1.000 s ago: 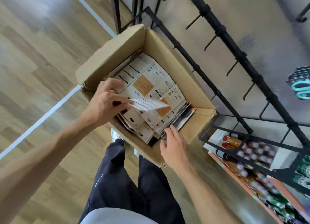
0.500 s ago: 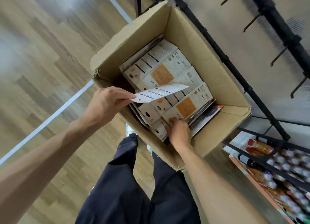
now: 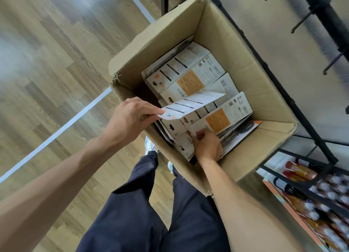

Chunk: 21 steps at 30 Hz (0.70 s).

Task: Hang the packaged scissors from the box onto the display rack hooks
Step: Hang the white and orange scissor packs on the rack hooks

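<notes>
Reached deeper since earlier frame: right hand [image 3: 207, 148] now pinching pack [image 3: 217, 119] in box [image 3: 236, 44]. Left hand [image 3: 130, 117] holding lifted pack [image 3: 190, 105] over box. Hooks [image 3: 302, 23] bare; hanging not begun.

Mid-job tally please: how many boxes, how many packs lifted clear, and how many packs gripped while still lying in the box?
Cardboard box: 1
Lifted pack, pinched by the left hand: 1
Boxed pack, gripped by the right hand: 1
Total: 3
</notes>
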Each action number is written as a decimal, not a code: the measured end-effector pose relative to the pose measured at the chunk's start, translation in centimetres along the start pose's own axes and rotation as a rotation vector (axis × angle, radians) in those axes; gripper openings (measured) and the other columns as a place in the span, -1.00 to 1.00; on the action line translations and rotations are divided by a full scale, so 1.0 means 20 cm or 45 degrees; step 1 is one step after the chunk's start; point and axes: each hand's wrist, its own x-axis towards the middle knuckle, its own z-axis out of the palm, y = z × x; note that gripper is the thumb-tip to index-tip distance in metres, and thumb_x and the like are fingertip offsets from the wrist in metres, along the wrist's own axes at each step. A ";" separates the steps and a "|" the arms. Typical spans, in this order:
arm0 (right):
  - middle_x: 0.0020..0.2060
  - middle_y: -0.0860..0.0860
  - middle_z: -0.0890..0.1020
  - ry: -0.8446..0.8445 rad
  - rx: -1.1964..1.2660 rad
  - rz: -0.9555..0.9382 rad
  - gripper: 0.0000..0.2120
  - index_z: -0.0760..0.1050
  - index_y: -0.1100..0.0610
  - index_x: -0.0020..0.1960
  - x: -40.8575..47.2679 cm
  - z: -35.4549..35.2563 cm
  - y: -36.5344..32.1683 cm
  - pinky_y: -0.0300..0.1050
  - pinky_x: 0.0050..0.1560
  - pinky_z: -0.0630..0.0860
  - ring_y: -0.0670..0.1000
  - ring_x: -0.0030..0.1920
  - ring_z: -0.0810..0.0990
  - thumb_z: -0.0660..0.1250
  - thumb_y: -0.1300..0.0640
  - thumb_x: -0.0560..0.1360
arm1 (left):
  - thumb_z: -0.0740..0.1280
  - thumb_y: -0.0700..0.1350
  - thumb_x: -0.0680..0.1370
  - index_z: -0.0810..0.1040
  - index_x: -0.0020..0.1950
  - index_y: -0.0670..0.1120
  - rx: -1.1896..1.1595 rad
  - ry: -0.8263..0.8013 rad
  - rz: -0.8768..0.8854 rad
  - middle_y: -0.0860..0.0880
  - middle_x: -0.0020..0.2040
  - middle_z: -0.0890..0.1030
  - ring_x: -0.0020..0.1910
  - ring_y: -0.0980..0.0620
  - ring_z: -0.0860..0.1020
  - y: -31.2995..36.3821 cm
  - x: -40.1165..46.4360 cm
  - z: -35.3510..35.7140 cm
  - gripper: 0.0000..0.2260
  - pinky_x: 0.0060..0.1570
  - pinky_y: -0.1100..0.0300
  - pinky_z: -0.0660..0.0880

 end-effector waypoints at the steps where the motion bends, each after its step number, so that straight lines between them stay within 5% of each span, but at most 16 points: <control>1: -0.04 -0.05 0.68 -0.002 -0.040 -0.035 -0.85 0.60 -0.03 0.02 -0.02 -0.03 -0.01 -0.10 -0.05 0.44 0.07 0.00 0.64 0.47 0.00 0.47 | 0.44 -0.07 0.52 0.71 0.11 0.02 -0.004 -0.014 0.012 0.06 0.03 0.71 -0.05 0.05 0.62 0.01 0.00 -0.01 -0.82 -0.15 0.17 0.52; 6: -0.13 -0.08 0.47 0.037 -0.183 -0.366 -0.79 0.40 0.01 -0.08 -0.23 -0.35 -0.03 -0.12 -0.16 0.38 -0.04 -0.12 0.46 0.38 -0.06 0.49 | 0.41 -0.05 0.54 0.72 0.08 -0.02 -0.154 0.103 -0.032 0.07 0.07 0.69 -0.12 0.27 0.59 0.12 -0.02 -0.16 -0.84 -0.13 0.46 0.47; 9: -0.14 -0.07 0.41 0.103 -0.208 -0.460 -0.85 0.31 0.02 -0.11 -0.34 -0.63 -0.03 -0.15 -0.22 0.36 -0.05 -0.13 0.40 0.25 0.01 0.55 | 0.34 0.05 0.55 0.72 0.05 -0.06 -0.210 0.126 -0.027 0.08 -0.11 0.68 -0.25 0.22 0.59 0.23 -0.06 -0.31 -0.75 -0.24 0.41 0.49; 14: -0.03 -0.02 0.42 0.145 0.022 -0.388 -0.89 0.34 0.09 -0.02 -0.52 -1.03 -0.07 -0.15 -0.27 0.40 -0.03 -0.16 0.46 0.12 0.11 0.66 | 0.43 -0.05 0.52 0.72 -0.03 -0.06 -0.207 0.155 -0.020 0.08 -0.18 0.68 -0.32 0.22 0.59 0.39 -0.16 -0.51 -0.87 -0.27 0.42 0.46; 18: 0.00 -0.01 0.48 0.309 0.149 -0.401 -0.83 0.43 0.16 0.10 -0.74 -1.23 -0.08 -0.36 -0.28 0.36 -0.09 -0.19 0.44 0.10 0.13 0.70 | 0.48 -0.15 0.51 0.72 -0.03 -0.07 -0.220 0.139 -0.018 0.08 -0.15 0.71 -0.23 0.18 0.64 0.46 -0.21 -0.61 -0.93 -0.23 0.30 0.56; 21: -0.02 -0.01 0.55 0.488 0.097 -0.440 -0.85 0.46 0.14 0.10 -0.87 -1.29 -0.02 -0.27 -0.33 0.39 -0.02 -0.19 0.51 0.15 0.10 0.68 | 0.49 -0.15 0.50 0.72 -0.08 -0.07 -0.232 0.075 0.056 0.18 -0.25 0.64 -0.27 0.33 0.59 0.55 -0.18 -0.67 -0.98 -0.25 0.49 0.43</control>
